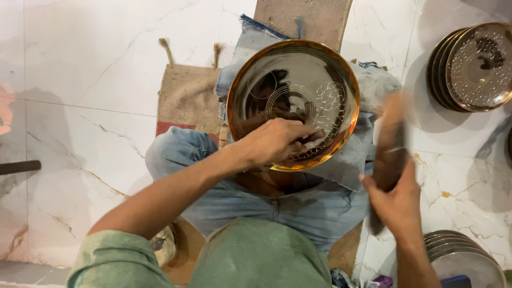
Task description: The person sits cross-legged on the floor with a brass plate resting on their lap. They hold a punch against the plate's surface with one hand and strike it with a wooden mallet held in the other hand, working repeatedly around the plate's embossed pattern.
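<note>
Hands first: the right hand [397,200] is closed around a dark wooden mallet [388,152], blurred, beside the lap. The left hand [274,141] pinches a small tool, too hidden to name, against the brass plate [296,101] lying on denim cloth [346,160] across the knees. The plate looks stiff, thin and slick, probably dentable; its rim seems the safest hold. It holds nothing. Farther right, stacked plates [472,66] rest on the marble floor [96,80].

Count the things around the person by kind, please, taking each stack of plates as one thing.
Brass plate being worked on, under the left hand: 1
Stacks of plates: 2 (top right, bottom right)
Wooden mallet, blurred, in the right hand: 1
Burlap sack: 1
Denim cloth: 1
Total: 6
</note>
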{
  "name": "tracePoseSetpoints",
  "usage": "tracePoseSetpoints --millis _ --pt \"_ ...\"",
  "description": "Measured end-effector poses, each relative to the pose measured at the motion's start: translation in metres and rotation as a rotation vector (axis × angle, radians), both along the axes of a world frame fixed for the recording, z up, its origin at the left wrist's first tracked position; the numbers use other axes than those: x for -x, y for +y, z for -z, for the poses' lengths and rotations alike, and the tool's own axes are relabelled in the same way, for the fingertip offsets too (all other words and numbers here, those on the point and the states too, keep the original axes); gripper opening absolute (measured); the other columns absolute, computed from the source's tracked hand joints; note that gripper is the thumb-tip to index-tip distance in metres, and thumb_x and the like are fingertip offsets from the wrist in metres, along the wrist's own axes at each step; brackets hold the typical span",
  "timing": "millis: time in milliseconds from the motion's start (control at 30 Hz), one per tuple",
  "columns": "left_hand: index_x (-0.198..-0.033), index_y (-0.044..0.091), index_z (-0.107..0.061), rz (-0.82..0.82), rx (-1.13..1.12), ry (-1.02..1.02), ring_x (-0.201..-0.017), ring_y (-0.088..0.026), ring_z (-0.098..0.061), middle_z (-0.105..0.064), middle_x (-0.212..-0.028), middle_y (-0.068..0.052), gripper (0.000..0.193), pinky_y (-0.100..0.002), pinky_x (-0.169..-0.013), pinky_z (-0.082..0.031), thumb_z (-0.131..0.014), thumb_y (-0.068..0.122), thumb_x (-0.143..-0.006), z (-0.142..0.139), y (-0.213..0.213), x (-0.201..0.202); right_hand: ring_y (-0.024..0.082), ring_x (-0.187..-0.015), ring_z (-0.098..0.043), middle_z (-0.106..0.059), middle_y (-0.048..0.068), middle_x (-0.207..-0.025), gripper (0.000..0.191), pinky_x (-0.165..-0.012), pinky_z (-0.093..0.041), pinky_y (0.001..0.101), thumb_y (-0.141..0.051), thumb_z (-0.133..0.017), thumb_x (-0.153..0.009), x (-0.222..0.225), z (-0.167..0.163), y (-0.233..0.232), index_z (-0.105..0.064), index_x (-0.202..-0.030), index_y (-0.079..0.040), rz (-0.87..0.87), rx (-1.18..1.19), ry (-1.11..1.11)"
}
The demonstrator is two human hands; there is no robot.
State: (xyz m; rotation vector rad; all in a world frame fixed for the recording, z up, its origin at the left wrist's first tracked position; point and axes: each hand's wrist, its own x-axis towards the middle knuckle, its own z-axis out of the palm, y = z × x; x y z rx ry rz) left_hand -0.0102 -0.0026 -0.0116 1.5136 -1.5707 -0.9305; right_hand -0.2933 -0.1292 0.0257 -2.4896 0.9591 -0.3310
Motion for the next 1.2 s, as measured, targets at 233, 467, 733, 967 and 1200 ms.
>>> tracePoseSetpoints --millis 233,467,733,967,1200 --pt "-0.121 0.003 -0.061 -0.543 0.039 0.021 -0.095 -0.040 -0.068 -0.068 -0.104 -0.018 0.033 -0.046 -0.078 -0.054 -0.075 0.007 -0.090 0.001 0.027 0.030 0.041 -0.079 -0.070 -0.066 0.019 -0.093 0.088 -0.071 -0.059 0.0491 -0.022 -0.081 -0.084 -0.067 -0.067 -0.039 -0.033 -0.157 -0.014 -0.084 -0.070 0.221" --pt "-0.117 0.001 -0.056 -0.943 -0.017 0.184 -0.093 -0.035 -0.074 -0.072 -0.100 -0.016 0.026 -0.042 -0.081 -0.057 -0.070 0.007 -0.096 -0.004 0.039 0.062 0.031 -0.068 -0.071 -0.065 0.010 -0.092 0.088 -0.058 -0.059 0.0438 -0.021 -0.076 -0.082 -0.103 -0.097 -0.045 -0.039 -0.162 -0.028 -0.357 0.276 0.612" --pt "-0.118 -0.003 -0.052 -1.081 0.030 0.027 -0.092 -0.044 -0.066 -0.067 -0.101 -0.023 0.034 -0.049 -0.078 -0.052 -0.073 0.009 -0.095 0.013 0.034 0.077 0.036 -0.071 -0.070 -0.067 0.015 -0.093 0.080 -0.060 -0.056 0.0487 -0.026 -0.078 -0.089 -0.142 -0.110 -0.049 -0.038 -0.158 -0.021 -0.469 0.225 0.181" --pt "-0.114 -0.004 -0.054 -1.032 -0.035 0.027 -0.086 -0.044 -0.066 -0.068 -0.094 -0.023 0.029 -0.049 -0.073 -0.052 -0.073 0.006 -0.095 0.010 0.033 0.072 0.030 -0.085 -0.074 -0.069 0.009 -0.103 0.084 -0.068 -0.061 0.0419 -0.019 -0.072 -0.089 -0.160 -0.127 -0.046 -0.035 -0.162 -0.035 -0.717 0.468 0.609" --pt "-0.117 -0.002 -0.062 -0.804 0.028 0.099 -0.086 -0.038 -0.069 -0.068 -0.098 -0.021 0.027 -0.043 -0.075 -0.055 -0.071 0.004 -0.093 0.001 0.032 0.057 0.033 -0.087 -0.072 -0.070 0.010 -0.103 0.077 -0.067 -0.058 0.0471 -0.019 -0.071 -0.088 -0.129 -0.119 -0.048 -0.041 -0.158 -0.030 -0.504 0.226 0.432"
